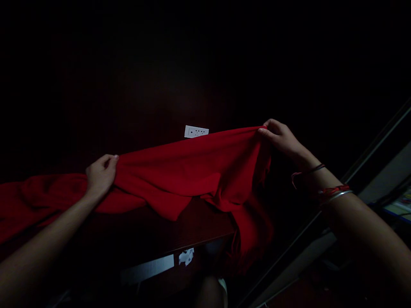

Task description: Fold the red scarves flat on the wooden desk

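Observation:
A long red cloth (180, 162) is stretched between my two hands, its upper edge pulled fairly straight and rising to the right. My left hand (102, 173) pinches that edge at the left, with more bunched cloth trailing off past the wrist to the left border. At the upper right corner, my right hand (279, 137) grips the cloth between thumb and fingers. The lower folds rest on a dark wooden surface, and one end hangs down over its right edge. What kind of cloth it is cannot be made out in the dim light.
A white socket plate (196, 131) is on the dark wall behind the cloth. Below the dark wooden tabletop (205, 224) are a pale sheet (150, 268) and a crumpled white paper (186, 256). A pale frame-like edge (289, 261) runs diagonally at right.

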A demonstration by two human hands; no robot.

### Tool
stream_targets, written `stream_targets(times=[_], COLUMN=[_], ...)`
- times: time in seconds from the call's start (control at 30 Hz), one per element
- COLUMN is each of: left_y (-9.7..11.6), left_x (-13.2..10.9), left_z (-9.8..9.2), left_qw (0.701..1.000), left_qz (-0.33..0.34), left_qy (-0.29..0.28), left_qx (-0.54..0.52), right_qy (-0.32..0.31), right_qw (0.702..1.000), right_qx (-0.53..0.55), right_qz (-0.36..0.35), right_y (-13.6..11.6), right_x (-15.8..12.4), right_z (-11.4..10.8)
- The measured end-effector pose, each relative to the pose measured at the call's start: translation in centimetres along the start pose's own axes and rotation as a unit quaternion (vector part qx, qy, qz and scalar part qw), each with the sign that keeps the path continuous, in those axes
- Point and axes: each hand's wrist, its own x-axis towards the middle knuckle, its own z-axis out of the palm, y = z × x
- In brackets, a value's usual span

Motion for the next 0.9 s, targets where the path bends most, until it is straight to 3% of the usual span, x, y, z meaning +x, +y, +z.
stream_targets(times=[0.1, 0.17, 0.27, 0.37, 0.43, 0.47, 0.57, 0.63, 0.67, 0.73, 0.77, 0.83, 0.9], left_y=[-0.4, -1.0, -1.9, -2.3, -2.1, -1.9, -0.6, 0.5, 1.1, 2.0, 2.4, 2.6, 2.3], left_x=[0.4, 0.8, 1.4, 1.7, 1.5, 1.4, 1.5, 2.4, 3.1, 5.1, 6.2, 8.2, 9.5], left_z=[-0.1, -0.1, -0.1, -0.1, -0.3, -0.5, -1.0, -1.1, -1.1, -0.8, -0.6, 0.2, 1.2], left_qw=[1.000, 0.999, 0.996, 0.994, 0.995, 0.996, 0.997, 0.995, 0.994, 0.990, 0.991, 0.996, 0.997], left_qz=[-0.025, -0.042, -0.077, -0.101, -0.085, -0.071, -0.024, 0.004, 0.015, 0.024, 0.022, 0.006, -0.015], left_qy=[0.016, 0.027, 0.036, 0.028, 0.030, 0.036, 0.067, 0.091, 0.106, 0.130, 0.127, 0.084, 0.006], left_qx=[-0.002, 0.006, 0.028, 0.045, 0.038, 0.029, -0.007, -0.029, -0.036, -0.039, -0.031, 0.012, 0.072], right_qy=[-0.076, -0.197, -0.361, -0.420, -0.385, -0.337, -0.081, 0.088, 0.139, 0.176, 0.163, 0.103, 0.045], right_qw=[0.997, 0.980, 0.932, 0.904, 0.910, 0.923, 0.971, 0.970, 0.961, 0.945, 0.939, 0.935, 0.934], right_qx=[0.022, 0.017, -0.002, -0.046, -0.093, -0.116, -0.168, -0.194, -0.212, -0.253, -0.274, -0.277, -0.242], right_qz=[-0.003, -0.004, 0.008, 0.065, 0.121, 0.142, 0.149, 0.121, 0.111, 0.110, 0.132, 0.196, 0.261], right_y=[-0.9, -1.3, -1.4, -1.4, -1.7, -1.9, -2.0, -1.6, -1.2, -0.1, 0.5, 1.9, 3.2], right_x=[-0.1, -0.3, -0.6, -0.7, -0.7, -0.6, 0.1, 0.9, 1.4, 2.7, 3.3, 4.4, 5.1], right_z=[-1.7, -2.4, -3.5, -5.2, -6.7, -7.5, -9.1, -8.9, -8.3, -6.2, -4.8, -1.6, 1.7])
